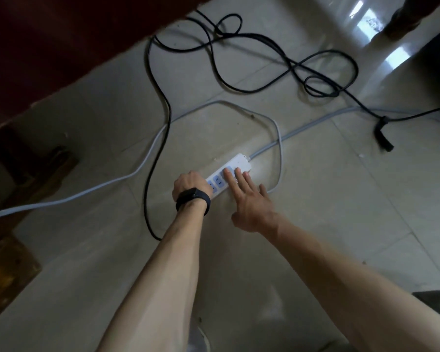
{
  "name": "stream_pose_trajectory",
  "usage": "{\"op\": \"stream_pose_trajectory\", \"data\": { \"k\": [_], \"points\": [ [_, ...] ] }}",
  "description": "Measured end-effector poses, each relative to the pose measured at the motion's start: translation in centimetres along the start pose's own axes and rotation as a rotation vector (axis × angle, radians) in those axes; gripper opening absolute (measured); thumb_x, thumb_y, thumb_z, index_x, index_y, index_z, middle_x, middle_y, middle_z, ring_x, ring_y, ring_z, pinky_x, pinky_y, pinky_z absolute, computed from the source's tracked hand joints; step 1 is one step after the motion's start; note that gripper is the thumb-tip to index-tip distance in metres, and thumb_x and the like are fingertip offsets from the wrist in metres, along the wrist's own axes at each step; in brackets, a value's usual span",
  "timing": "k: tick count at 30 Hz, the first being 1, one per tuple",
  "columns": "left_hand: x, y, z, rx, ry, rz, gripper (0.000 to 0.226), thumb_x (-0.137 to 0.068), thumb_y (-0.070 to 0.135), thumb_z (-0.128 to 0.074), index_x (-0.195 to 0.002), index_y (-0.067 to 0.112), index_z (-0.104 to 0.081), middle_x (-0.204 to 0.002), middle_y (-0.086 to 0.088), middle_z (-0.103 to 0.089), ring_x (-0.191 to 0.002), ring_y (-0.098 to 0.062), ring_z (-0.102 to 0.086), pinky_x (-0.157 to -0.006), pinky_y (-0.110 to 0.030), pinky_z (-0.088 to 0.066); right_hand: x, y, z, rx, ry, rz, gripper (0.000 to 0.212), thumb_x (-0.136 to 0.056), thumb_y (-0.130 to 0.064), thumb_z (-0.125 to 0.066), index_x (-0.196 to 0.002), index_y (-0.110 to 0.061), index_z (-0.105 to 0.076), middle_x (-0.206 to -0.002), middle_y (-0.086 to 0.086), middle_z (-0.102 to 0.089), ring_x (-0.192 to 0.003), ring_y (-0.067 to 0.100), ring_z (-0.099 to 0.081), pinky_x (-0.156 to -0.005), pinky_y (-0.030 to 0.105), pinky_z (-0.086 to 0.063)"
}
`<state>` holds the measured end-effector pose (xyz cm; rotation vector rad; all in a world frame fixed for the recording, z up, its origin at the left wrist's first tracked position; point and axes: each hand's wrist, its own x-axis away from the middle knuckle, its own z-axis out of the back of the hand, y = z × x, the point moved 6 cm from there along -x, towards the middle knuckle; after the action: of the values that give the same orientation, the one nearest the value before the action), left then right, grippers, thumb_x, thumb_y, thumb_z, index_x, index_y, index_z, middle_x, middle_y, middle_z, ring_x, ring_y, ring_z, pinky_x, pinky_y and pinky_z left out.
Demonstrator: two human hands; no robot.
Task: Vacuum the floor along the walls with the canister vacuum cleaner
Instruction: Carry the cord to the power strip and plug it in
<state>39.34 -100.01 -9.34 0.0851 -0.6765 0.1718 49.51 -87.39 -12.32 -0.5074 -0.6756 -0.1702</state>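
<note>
A white power strip [229, 175] with blue sockets lies on the pale tiled floor. My left hand [188, 185], with a black watch on the wrist, is curled down over the strip's near end; what it grips is hidden. The black vacuum cord [163, 97] loops across the floor and runs in under my left forearm toward that hand. My right hand [249, 201] lies flat with straight fingers, and its fingertips press on the strip's far half. The vacuum cleaner itself is out of view.
The strip's grey cable [302, 129] leads off to the right, and a second grey cable [87, 193] sweeps left. A loose black plug [382, 134] lies at the right. Dark wooden furniture [48, 47] overhangs the upper left, with wooden feet [8, 270] below it. A dark object [432, 72] stands at the right edge.
</note>
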Motion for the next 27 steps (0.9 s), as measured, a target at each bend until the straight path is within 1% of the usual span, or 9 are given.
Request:
{"op": "stream_pose_trajectory", "data": {
  "k": [4, 8, 11, 14, 17, 20, 22, 25, 27],
  "points": [
    [-0.4, 0.6, 0.1, -0.031, -0.020, -0.007, 0.032, -0.090, 0.021, -0.062, -0.119, 0.009, -0.068, -0.126, -0.013, -0.064, -0.118, -0.030, -0.060, -0.091, -0.036, -0.052, 0.0, -0.3, 0.2, 0.017, -0.027, -0.004, 0.124, -0.082, -0.018, -0.068, -0.158, -0.037, 0.028, -0.171, -0.002, 0.023, -0.158, 0.022, 0.017, -0.127, 0.056, -0.009],
    [-0.7, 0.8, -0.1, -0.056, -0.035, -0.001, 0.032, -0.090, 0.025, -0.064, -0.119, 0.011, -0.068, -0.126, -0.011, -0.064, -0.119, -0.029, -0.060, -0.091, -0.034, -0.051, 0.3, -0.7, 0.7, 0.036, -0.071, -0.018, 0.121, -0.085, -0.018, -0.068, -0.158, -0.036, 0.027, -0.171, 0.000, 0.023, -0.158, 0.023, 0.016, -0.127, 0.056, -0.009],
    [-0.8, 0.5, -0.1, -0.058, -0.026, 0.015, 0.032, -0.092, 0.026, -0.062, -0.120, 0.013, -0.068, -0.126, -0.008, -0.065, -0.118, -0.027, -0.061, -0.089, -0.033, -0.052, 0.0, -1.2, 1.9, 0.133, -0.136, -0.034, 0.116, -0.088, -0.023, -0.069, -0.161, -0.033, 0.021, -0.172, 0.002, 0.016, -0.160, 0.024, 0.007, -0.126, 0.057, -0.014],
    [0.1, 0.0, 0.6, -0.121, -0.152, -0.023, 0.042, -0.086, 0.041, -0.063, -0.123, 0.020, -0.065, -0.127, -0.004, -0.064, -0.115, -0.024, -0.062, -0.093, -0.034, -0.050, -0.7, -2.1, 5.0, 0.109, -0.194, -0.073, 0.089, -0.093, -0.031, -0.061, -0.164, -0.034, -0.008, -0.169, 0.007, -0.015, -0.155, 0.028, -0.016, -0.122, 0.055, -0.024],
    [2.2, -0.1, 2.3, -0.179, -0.297, -0.113, 0.061, -0.073, 0.058, -0.059, -0.123, 0.024, -0.063, -0.123, -0.007, -0.065, -0.108, -0.026, -0.063, -0.096, -0.039, -0.050, 0.9, -2.2, 9.5, 0.027, -0.161, -0.081, 0.066, -0.098, -0.029, -0.053, -0.160, -0.035, -0.032, -0.162, 0.010, -0.037, -0.146, 0.031, -0.039, -0.118, 0.041, -0.035],
    [6.7, 0.6, 6.7, -0.208, -0.255, -0.199, 0.042, -0.084, 0.047, -0.056, -0.121, 0.025, -0.059, -0.121, -0.009, -0.065, -0.109, -0.031, -0.062, -0.093, -0.039, -0.051, 7.6, -0.2, 12.7, -0.129, -0.147, -0.188, 0.053, -0.100, -0.024, -0.051, -0.153, -0.027, -0.048, -0.155, 0.008, -0.051, -0.139, 0.028, -0.050, -0.110, 0.028, -0.038],
    [11.6, 2.2, 10.1, -0.185, -0.255, -0.247, 0.040, -0.085, 0.044, -0.055, -0.122, 0.028, -0.055, -0.122, -0.008, -0.063, -0.109, -0.032, -0.061, -0.094, -0.043, -0.050, 14.3, 0.7, 15.5, -0.245, -0.109, -0.257, 0.046, -0.100, -0.027, -0.053, -0.146, -0.028, -0.057, -0.149, 0.005, -0.058, -0.136, 0.026, -0.055, -0.108, 0.026, -0.040],
    [20.4, 6.1, 15.1, -0.146, -0.296, -0.367, 0.058, -0.080, 0.051, -0.058, -0.133, 0.031, -0.048, -0.130, -0.010, -0.055, -0.116, -0.033, -0.056, -0.099, -0.045, -0.047, 25.8, 0.8, 22.6, -0.328, 0.053, -0.339, 0.036, -0.100, -0.052, -0.052, -0.130, -0.038, -0.067, -0.128, 0.003, -0.072, -0.123, 0.028, -0.064, -0.099, 0.034, -0.052],
    [26.7, 9.7, 18.8, -0.166, -0.296, -0.464, 0.075, -0.075, 0.061, -0.053, -0.143, 0.032, -0.040, -0.139, -0.009, -0.049, -0.126, -0.032, -0.050, -0.105, -0.045, -0.042, 34.4, 1.2, 28.6, -0.367, 0.233, -0.406, 0.036, -0.098, -0.060, -0.051, -0.121, -0.039, -0.071, -0.125, -0.003, -0.073, -0.119, 0.024, -0.065, -0.094, 0.033, -0.052]
  ]
}}
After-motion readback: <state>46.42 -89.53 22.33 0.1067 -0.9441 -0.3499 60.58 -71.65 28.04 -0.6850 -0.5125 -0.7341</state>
